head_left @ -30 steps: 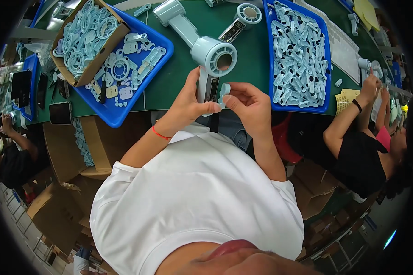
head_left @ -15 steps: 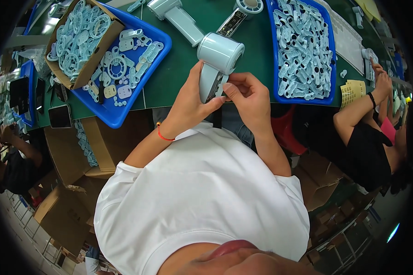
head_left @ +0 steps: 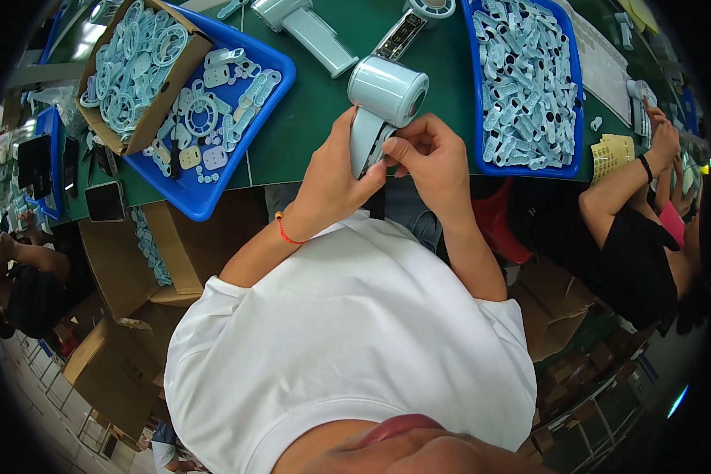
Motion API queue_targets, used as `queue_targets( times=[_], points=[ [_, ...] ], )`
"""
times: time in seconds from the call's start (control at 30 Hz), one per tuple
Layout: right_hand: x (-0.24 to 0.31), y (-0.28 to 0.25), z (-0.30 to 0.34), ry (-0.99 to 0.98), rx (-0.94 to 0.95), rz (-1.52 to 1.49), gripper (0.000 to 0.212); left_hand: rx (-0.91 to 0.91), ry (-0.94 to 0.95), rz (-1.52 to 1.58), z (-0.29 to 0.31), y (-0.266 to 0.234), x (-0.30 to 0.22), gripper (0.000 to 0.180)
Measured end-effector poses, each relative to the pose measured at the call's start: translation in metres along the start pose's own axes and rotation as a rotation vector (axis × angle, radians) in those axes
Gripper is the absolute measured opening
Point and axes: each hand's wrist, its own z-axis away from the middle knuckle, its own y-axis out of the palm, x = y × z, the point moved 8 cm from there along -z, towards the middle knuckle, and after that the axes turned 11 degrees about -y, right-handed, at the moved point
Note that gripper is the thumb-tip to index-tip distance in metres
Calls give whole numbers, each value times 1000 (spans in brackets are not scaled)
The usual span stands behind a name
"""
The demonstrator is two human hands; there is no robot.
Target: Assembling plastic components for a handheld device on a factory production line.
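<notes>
A light-blue handheld fan (head_left: 387, 88) with a drum-shaped head is held above the table's front edge, head up and handle toward me. My left hand (head_left: 324, 182) wraps round its handle, fingers behind and thumb in front. The handle's right side is open and shows dark inner parts. My right hand (head_left: 438, 162) is closed, its thumb and fingertips pressing on that open side; any small part between them is hidden. Beyond lie a second fan (head_left: 312, 39), handle toward me, and a third fan (head_left: 403, 33) whose handle bares a circuit board.
On the green table (head_left: 292, 118), a blue tray (head_left: 205, 201) at left holds loose parts and a cardboard box (head_left: 193, 59) of rings. At right a blue tray (head_left: 521, 171) is heaped with small covers. A phone (head_left: 104, 201) lies front left. Co-workers sit on both sides.
The fan and both hands have shifted slightly right, and the fan has tilted a little. My right thumb and fingers stay against the handle's open side.
</notes>
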Motion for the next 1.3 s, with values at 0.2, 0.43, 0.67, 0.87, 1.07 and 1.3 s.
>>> queue_targets(
  times=[0.2, 0.43, 0.67, 0.87, 1.07, 1.3],
  points=[
    [-23, 4, -6, -6, 42, -150, 27, 54, 6, 91, -3, 0, 0, 62],
    [-28, 19, -8, -36, 116, -175, 53, 244, -251, 484, -6, 12, 19, 56],
    [-18, 29, -3, -161, 171, -345, 65, 19, 213, -1, -3, 1, -11, 78],
    [25, -7, 8, -700, 7, 43, 22, -319, 259, -58, 15, -50, 7, 49],
    [60, 0, 21, -1159, -3, -30, 28, -88, 289, 11, 13, -23, 10, 25],
    [29, 33, -6, -782, 231, 640, 58, -284, 976, -334, 67, 0, -70, 30]
  ],
)
